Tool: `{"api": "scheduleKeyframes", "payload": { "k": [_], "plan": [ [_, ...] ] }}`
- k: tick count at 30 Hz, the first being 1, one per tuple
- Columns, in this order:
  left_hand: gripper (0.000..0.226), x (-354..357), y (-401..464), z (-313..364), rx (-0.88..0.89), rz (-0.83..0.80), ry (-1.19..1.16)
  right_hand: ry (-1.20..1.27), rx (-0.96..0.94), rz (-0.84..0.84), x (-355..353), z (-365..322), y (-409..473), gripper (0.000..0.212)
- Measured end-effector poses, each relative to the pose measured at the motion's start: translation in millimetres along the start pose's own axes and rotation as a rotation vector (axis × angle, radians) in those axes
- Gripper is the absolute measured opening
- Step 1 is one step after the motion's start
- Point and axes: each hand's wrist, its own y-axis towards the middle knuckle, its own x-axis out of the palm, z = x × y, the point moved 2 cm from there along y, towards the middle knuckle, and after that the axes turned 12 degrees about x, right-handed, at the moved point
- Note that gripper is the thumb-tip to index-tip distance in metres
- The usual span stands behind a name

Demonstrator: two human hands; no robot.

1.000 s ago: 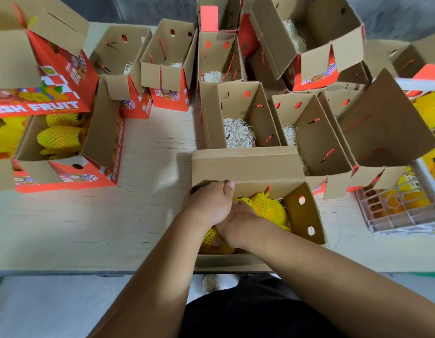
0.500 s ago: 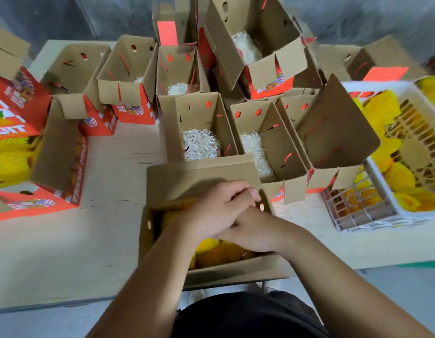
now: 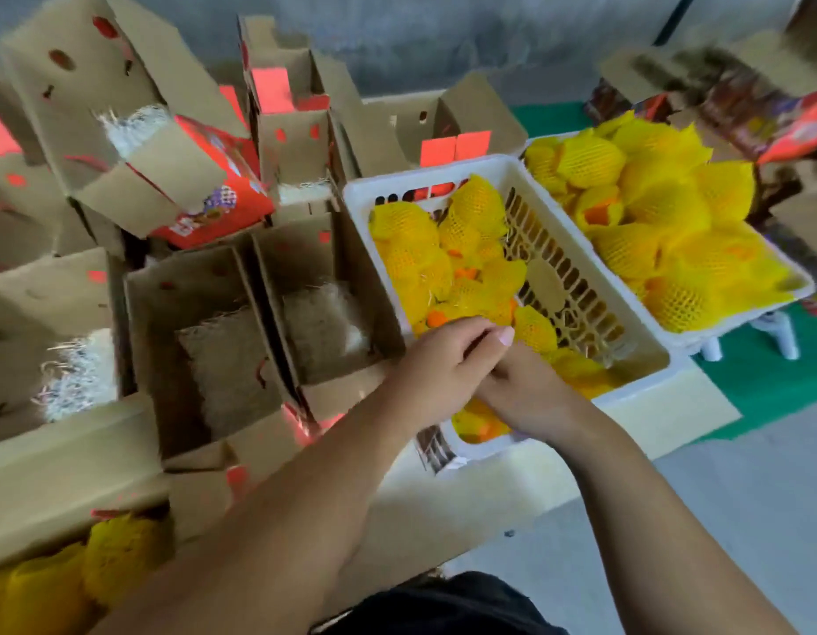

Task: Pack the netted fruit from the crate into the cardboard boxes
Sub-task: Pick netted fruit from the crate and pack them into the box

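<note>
The netted fruit (image 3: 447,263) is sitting in yellow foam mesh, heaped toward the far and left side of the white plastic crate (image 3: 626,378), leaving the slotted floor bare on the right. Both hands are hovering right over the crate's near corner, pressed together above the pile. The left hand (image 3: 443,364) is arching over the fruit with its fingers loosely bent, thumb stretched toward the right, and it is not plainly clasping any piece. The right hand (image 3: 530,396) is tucking in just beneath and beside the left one, its fingers hidden down among the fruit, so whether it is gripping anything cannot be told.

Just left of the crate, 2 open cardboard boxes are standing side by side: the nearer-left box (image 3: 200,355) and its neighbour (image 3: 324,313), each showing a pad of pale shredded filler on its floor and no fruit. A third box with shredded filler (image 3: 72,373) is standing further left. At the bottom left corner, a packed box (image 3: 53,584) is showing netted fruit already inside.

Beyond the first crate, a second white crate (image 3: 741,323) is carrying a full mound of netted fruit. More open red-printed boxes (image 3: 205,208) are crowding the back of the counter (image 3: 443,506), some tipped at angles.
</note>
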Motion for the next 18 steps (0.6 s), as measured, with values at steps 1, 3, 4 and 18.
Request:
{"api": "scheduleKeyframes", "payload": {
  "k": [1,3,4,18],
  "plan": [
    [0.030,4.5,14.8,-10.4,-0.030,-0.014,0.091,-0.012,0.038,-0.010,-12.2,16.9,13.3,0.021],
    [0.020,6.5,33.3,-31.2,-0.094,-0.069,0.357,-0.089,0.124,-0.019,-31.9,50.0,46.4,0.013],
    [0.019,7.2,37.7,-38.5,-0.112,-0.103,0.513,-0.156,0.173,-0.025,-39.0,65.4,65.7,0.007],
    [0.022,16.4,54.0,-52.9,-0.180,-0.297,1.093,-0.865,0.745,-0.106,-16.7,177.5,189.5,0.093]
  ]
}}
